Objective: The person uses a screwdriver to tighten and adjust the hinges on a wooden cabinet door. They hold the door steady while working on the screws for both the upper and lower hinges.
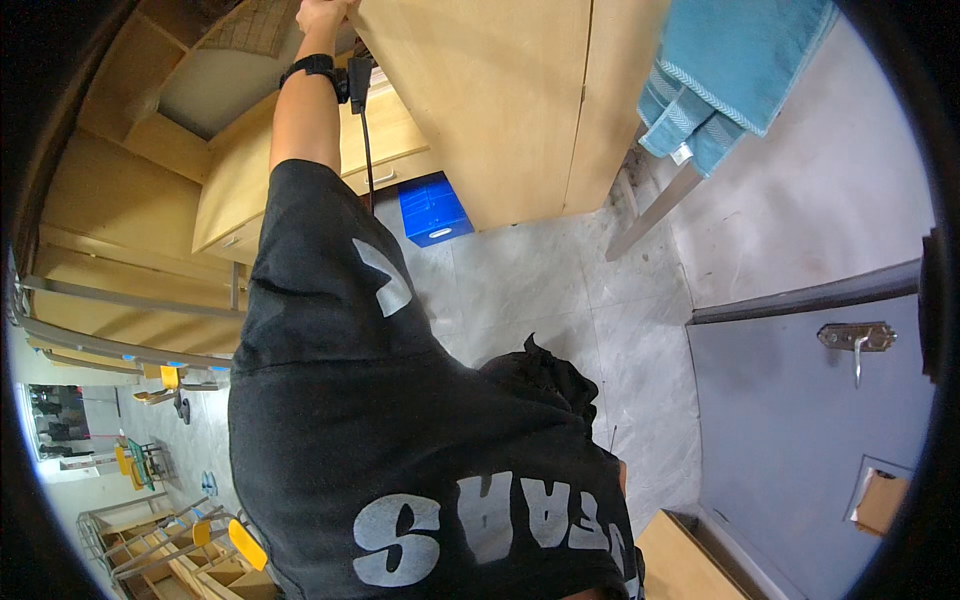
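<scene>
My left arm stretches away to the top of the view, and a black band circles its wrist. My left hand [325, 12] is at the upper edge with its fingers curled; they are partly cut off, so what they hold is hidden. It is right beside the edge of a tall light-wood cabinet [490, 110]. Next to the wrist hangs a black plug-like block [360, 80] with a black cable [368, 150] running down. My right hand is out of view; only a sliver of skin shows beyond my black shirt. Black crumpled cloth [550, 385] bulges beside my torso.
A blue box [433, 210] is on the grey tiled floor by the cabinet. Teal towels [725, 80] hang at the upper right. A grey-blue door [800, 410] with a metal handle [857, 340] is at right. Wooden desks and yellow chairs [247, 543] extend along the left.
</scene>
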`<move>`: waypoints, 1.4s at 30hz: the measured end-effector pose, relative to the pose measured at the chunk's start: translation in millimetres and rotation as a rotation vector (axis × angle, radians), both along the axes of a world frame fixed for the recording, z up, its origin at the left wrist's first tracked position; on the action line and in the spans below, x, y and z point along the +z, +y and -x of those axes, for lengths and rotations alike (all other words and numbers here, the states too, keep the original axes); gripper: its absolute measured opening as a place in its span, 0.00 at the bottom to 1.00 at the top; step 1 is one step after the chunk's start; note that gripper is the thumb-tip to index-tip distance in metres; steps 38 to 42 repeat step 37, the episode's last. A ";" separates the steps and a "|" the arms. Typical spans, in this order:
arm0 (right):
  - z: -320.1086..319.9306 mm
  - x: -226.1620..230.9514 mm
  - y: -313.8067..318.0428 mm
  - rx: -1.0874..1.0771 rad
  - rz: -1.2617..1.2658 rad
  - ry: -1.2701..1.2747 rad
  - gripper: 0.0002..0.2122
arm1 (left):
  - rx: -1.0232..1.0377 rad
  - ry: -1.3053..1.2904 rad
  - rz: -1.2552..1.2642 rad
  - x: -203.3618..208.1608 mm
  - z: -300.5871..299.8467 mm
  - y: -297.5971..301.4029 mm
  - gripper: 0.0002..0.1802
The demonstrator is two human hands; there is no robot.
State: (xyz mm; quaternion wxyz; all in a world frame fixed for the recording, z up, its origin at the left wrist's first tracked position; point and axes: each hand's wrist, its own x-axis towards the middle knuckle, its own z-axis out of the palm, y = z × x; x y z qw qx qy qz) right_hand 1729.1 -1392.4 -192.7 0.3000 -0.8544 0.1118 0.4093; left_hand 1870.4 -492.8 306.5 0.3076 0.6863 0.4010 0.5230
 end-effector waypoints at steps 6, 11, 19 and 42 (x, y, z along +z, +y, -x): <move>-29.7 58.8 40.4 0.114 -0.252 -0.075 0.11 | 0.070 0.359 -0.132 13.0 5.2 4.1 0.10; -44.5 85.2 46.5 0.085 -0.162 0.002 0.10 | 0.316 0.532 -0.419 -17.4 21.3 47.8 0.29; -51.0 120.7 38.9 0.035 -0.115 0.088 0.09 | -0.170 0.429 -0.219 -23.6 71.5 -21.3 0.26; -50.2 85.4 21.0 0.174 -0.091 -0.006 0.11 | -0.070 0.452 0.020 -287.9 86.3 -197.5 0.16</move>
